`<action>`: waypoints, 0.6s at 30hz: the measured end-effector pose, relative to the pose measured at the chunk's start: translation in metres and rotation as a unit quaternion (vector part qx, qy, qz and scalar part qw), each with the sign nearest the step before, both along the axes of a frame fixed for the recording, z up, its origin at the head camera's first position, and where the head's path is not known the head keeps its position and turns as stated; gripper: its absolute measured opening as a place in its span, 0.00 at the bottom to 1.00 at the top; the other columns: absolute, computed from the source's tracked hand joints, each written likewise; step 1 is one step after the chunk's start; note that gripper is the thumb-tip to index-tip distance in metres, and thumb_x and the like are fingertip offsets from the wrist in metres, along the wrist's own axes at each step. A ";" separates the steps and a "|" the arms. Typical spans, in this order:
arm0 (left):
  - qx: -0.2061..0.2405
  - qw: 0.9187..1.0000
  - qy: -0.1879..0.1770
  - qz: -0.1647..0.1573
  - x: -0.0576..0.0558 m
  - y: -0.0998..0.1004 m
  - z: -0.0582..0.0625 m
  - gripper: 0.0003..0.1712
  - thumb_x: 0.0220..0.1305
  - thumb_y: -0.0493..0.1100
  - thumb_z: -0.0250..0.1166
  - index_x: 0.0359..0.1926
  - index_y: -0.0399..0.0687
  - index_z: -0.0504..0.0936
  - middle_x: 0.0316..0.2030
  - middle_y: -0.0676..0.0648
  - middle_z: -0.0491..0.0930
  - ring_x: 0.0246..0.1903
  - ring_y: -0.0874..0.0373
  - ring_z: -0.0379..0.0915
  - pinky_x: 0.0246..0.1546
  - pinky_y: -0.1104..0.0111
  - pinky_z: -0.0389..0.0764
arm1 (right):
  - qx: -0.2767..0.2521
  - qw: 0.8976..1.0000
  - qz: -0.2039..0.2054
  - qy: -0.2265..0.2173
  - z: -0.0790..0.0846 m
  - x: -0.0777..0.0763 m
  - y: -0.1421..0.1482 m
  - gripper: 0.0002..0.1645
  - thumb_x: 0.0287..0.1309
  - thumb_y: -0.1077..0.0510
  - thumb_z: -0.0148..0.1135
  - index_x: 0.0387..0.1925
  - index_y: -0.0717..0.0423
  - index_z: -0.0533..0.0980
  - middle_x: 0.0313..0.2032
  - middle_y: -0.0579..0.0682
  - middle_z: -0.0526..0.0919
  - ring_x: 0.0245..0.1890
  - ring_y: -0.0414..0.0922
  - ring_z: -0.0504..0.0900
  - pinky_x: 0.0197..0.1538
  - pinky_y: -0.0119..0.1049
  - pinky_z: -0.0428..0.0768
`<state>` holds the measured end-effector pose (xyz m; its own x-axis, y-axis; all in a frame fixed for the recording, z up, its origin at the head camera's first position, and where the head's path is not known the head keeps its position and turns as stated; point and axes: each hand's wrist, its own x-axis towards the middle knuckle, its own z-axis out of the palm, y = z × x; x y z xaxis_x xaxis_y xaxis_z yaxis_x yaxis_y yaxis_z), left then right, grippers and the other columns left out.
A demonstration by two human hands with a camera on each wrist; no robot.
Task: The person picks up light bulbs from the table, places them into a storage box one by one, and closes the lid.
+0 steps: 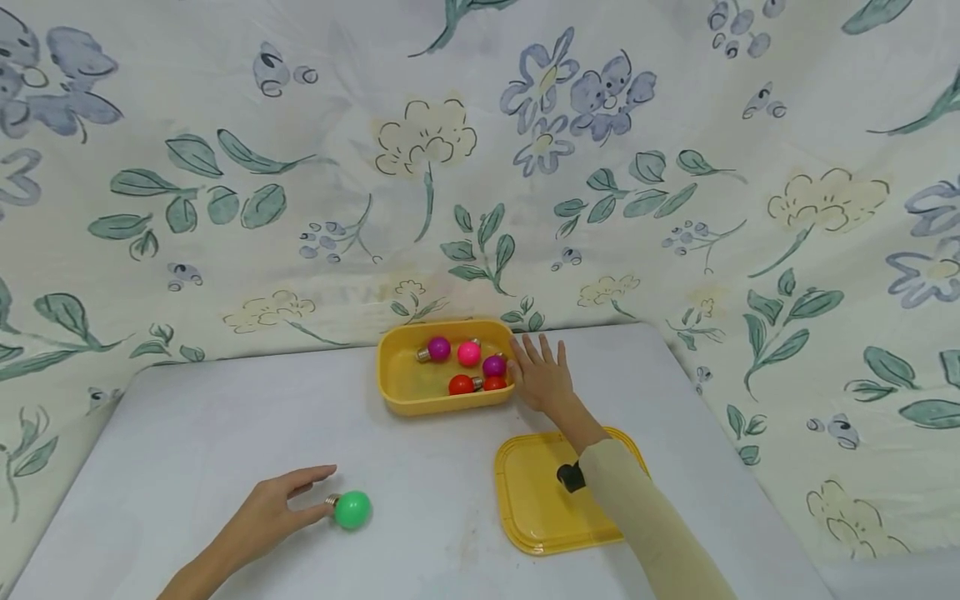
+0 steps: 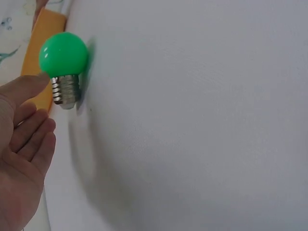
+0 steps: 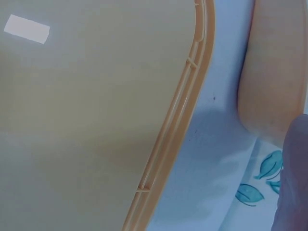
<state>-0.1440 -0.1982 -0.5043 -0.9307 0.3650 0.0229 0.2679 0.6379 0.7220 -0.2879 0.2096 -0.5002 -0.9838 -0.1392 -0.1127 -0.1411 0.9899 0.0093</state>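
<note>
A green light bulb (image 1: 352,509) lies on the white table, its metal screw base toward my left hand (image 1: 273,507). The thumb tip is right at that base, while the fingers stay spread apart above it. In the left wrist view the thumb overlaps the edge of the green globe (image 2: 63,54). Farther back stands a yellow container (image 1: 442,406) with several purple, pink and red bulbs inside, such as a red bulb (image 1: 461,384). My right hand (image 1: 542,377) is at the container's right end, fingers extended, holding nothing.
A flat yellow lid (image 1: 536,500) lies under my right forearm; its ridged rim (image 3: 175,125) shows in the right wrist view. Floral cloth (image 1: 427,208) hangs behind the table and along its right side. The container stands close to the table's back edge.
</note>
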 end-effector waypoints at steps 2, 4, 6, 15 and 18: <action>-0.003 1.000 -0.014 -0.002 -0.001 0.000 -0.003 0.32 0.56 0.46 0.75 0.59 0.34 0.79 0.56 0.36 0.80 0.54 0.37 0.77 0.52 0.54 0.80 | -0.002 1.000 -0.001 -0.002 0.000 0.000 0.000 0.36 0.78 0.39 0.23 0.80 0.42 0.38 0.78 0.49 0.42 0.77 0.55 0.35 0.73 0.58 0.29; -0.004 1.000 -0.025 -0.004 -0.002 0.000 -0.005 0.32 0.57 0.46 0.75 0.59 0.35 0.79 0.56 0.37 0.80 0.55 0.38 0.76 0.53 0.53 0.79 | -0.003 1.000 0.000 -0.003 0.000 0.000 0.000 0.36 0.78 0.39 0.23 0.80 0.42 0.38 0.78 0.49 0.42 0.77 0.55 0.35 0.73 0.58 0.28; -0.003 1.000 -0.030 -0.006 -0.002 0.001 -0.007 0.31 0.57 0.45 0.75 0.59 0.35 0.79 0.56 0.37 0.80 0.56 0.38 0.75 0.54 0.52 0.78 | -0.002 1.000 0.001 -0.002 0.000 0.000 0.000 0.36 0.78 0.39 0.24 0.80 0.42 0.38 0.78 0.49 0.42 0.77 0.55 0.35 0.73 0.58 0.29; 0.002 0.999 -0.028 -0.026 0.001 0.006 -0.014 0.27 0.57 0.43 0.74 0.56 0.37 0.81 0.53 0.41 0.83 0.55 0.40 0.77 0.53 0.54 0.79 | 0.009 1.000 -0.001 -0.004 0.000 -0.001 0.000 0.36 0.78 0.39 0.23 0.80 0.42 0.38 0.78 0.48 0.41 0.77 0.55 0.35 0.74 0.59 0.31; -0.002 0.999 -0.008 -0.037 0.001 0.006 -0.016 0.25 0.56 0.42 0.74 0.55 0.38 0.82 0.52 0.42 0.83 0.53 0.43 0.79 0.52 0.57 0.81 | 0.010 1.000 0.000 -0.004 -0.001 -0.001 0.000 0.36 0.78 0.39 0.22 0.80 0.42 0.38 0.78 0.48 0.42 0.77 0.55 0.35 0.74 0.59 0.32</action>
<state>-0.1433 -0.1920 -0.5203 -0.9018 0.4322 0.0068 0.3024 0.6196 0.7244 -0.2888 0.2096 -0.5011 -0.9828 -0.1369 -0.1237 -0.1414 0.9896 0.0282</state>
